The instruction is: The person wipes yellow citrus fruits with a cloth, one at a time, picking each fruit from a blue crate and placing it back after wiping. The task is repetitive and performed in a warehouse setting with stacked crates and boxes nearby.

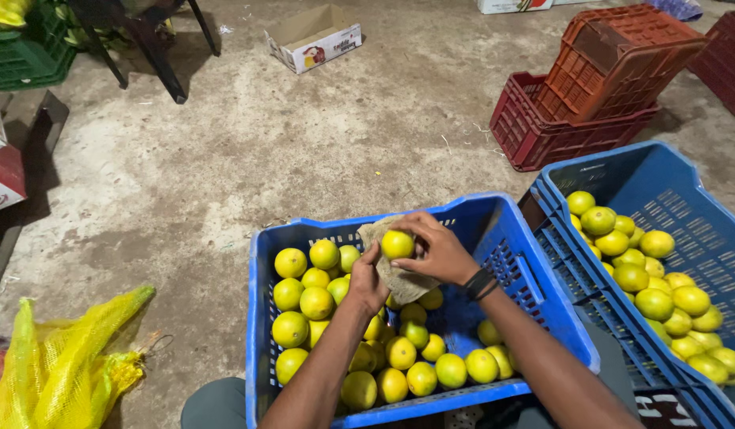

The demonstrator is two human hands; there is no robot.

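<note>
My right hand (440, 250) grips a yellow-green citrus fruit (397, 243) from the right, above the far side of a blue crate (260, 262). My left hand (367, 280) holds a beige cloth (405, 282) that wraps under and behind the fruit. Both hands hover over the crate, which is filled with many similar yellow-green fruits (313, 302). A dark band sits on my right wrist.
A second blue crate (661, 171) with several fruits (653, 282) stands at the right, on another blue crate. Red and orange crates (598, 87) are stacked behind it. A yellow mesh sack (61, 365) lies at the left. A cardboard box (316, 38) and dark chair legs (153, 48) stand farther back.
</note>
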